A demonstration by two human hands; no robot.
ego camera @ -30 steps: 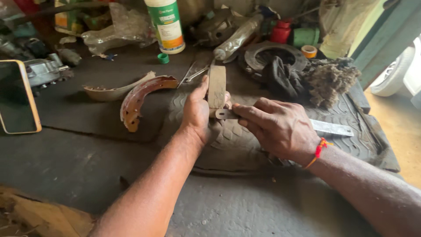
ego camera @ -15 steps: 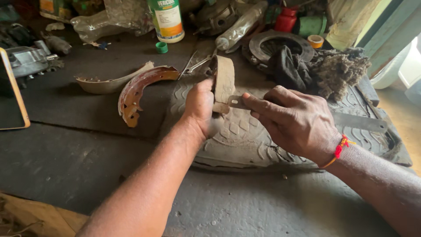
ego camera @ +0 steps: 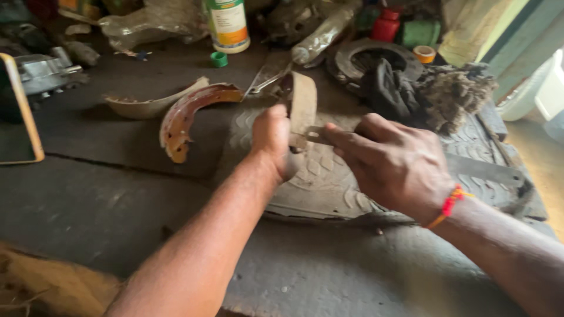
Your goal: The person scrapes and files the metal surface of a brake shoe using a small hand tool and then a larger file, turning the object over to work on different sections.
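We are working over a tyre tread piece (ego camera: pixel 329 182), with a rusty brake shoe (ego camera: pixel 188 114), bottle (ego camera: pixel 228 23) and dark rag (ego camera: pixel 390 88) lying around it. Our left hand (ego camera: pixel 273 138) is gripping a curved brake lining (ego camera: pixel 302 105), standing upright, its long axis pointing away. Our right hand (ego camera: pixel 393 164) is closing on a flat blade (ego camera: pixel 314 136) touching it

blade (ego camera: pixel 311 136) end hidden under right hand (ego camera: pixel 393 164), tablet (ego camera: pixel 17 117) cropped

left hand (ego camera: pixel 273 138) gripping, right hand (ego camera: pixel 396 164) seemingly pinching
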